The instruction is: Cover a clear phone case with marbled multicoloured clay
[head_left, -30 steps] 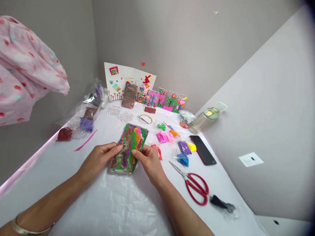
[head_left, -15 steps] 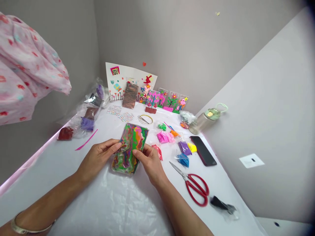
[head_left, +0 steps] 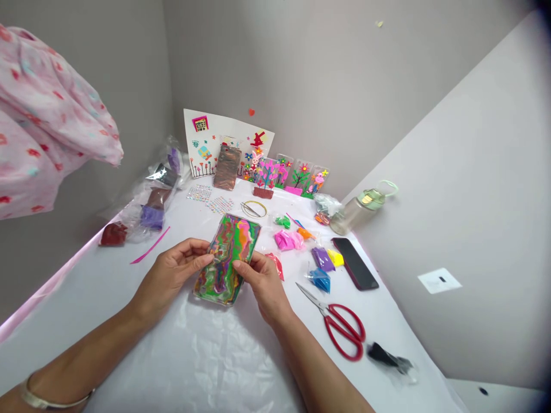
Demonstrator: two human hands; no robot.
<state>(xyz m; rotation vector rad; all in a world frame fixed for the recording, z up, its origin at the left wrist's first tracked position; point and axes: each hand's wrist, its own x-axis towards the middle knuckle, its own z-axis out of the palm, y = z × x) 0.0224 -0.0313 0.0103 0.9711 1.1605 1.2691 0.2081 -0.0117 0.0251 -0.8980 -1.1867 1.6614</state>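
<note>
Between my two hands is a clear phone case (head_left: 228, 261), covered in swirls of green, pink, brown and purple clay. It is tilted above the white-covered table. My left hand (head_left: 183, 267) pinches its left edge, thumb on the face and fingers behind. On the opposite edge my right hand (head_left: 260, 278) grips it, the thumb lying on the coloured face and the other fingers partly hidden behind. Close beyond my right hand lies a bag of red clay (head_left: 275, 265).
Red-handled scissors (head_left: 340, 327), a black clay bag (head_left: 387, 358) and a phone (head_left: 355, 264) lie on the right. Bags of coloured clay (head_left: 289, 240) and a bottle (head_left: 358, 212) stand beyond. Decorated cases (head_left: 301, 178) and a brown case (head_left: 227, 166) lean at the back. More bags (head_left: 152, 215) lie left.
My left thumb has drawn back a little from the case's face toward its left edge. The case has shifted very slightly; my right hand keeps its grip.
</note>
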